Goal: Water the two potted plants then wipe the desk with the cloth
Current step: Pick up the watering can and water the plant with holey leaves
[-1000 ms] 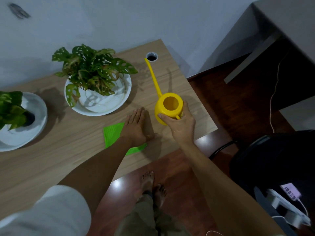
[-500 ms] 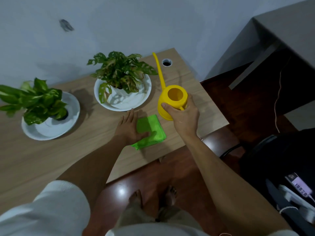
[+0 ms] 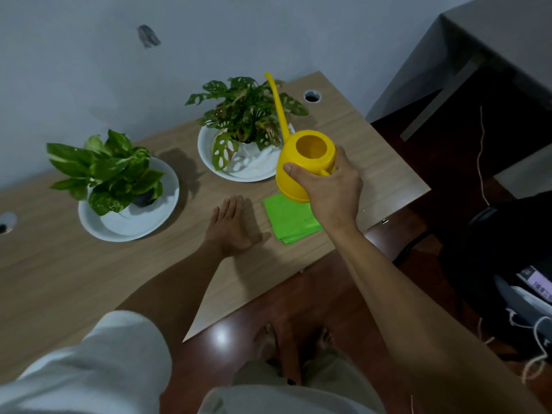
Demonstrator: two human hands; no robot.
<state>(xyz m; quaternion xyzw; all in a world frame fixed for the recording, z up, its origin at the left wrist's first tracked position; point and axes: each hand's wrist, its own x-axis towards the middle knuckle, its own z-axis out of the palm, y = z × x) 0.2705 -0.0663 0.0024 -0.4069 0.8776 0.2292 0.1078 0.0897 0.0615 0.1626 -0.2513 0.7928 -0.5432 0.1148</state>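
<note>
Wooden desk (image 3: 74, 273) near its right edge: right hand (image 3: 331, 186) had fingers curled tight around the yellow watering can (image 3: 304, 162); left hand (image 3: 233, 228) lay flat, fingers straight, just beside the green cloth (image 3: 289, 219).

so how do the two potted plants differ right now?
The right plant has holed, lacy leaves; the left plant has solid, broad, variegated ones. The right one sits nearer the wall and the watering can, whose spout crosses its foliage; the left one stands apart from it. Both sit in white dishes on the desk.
</note>
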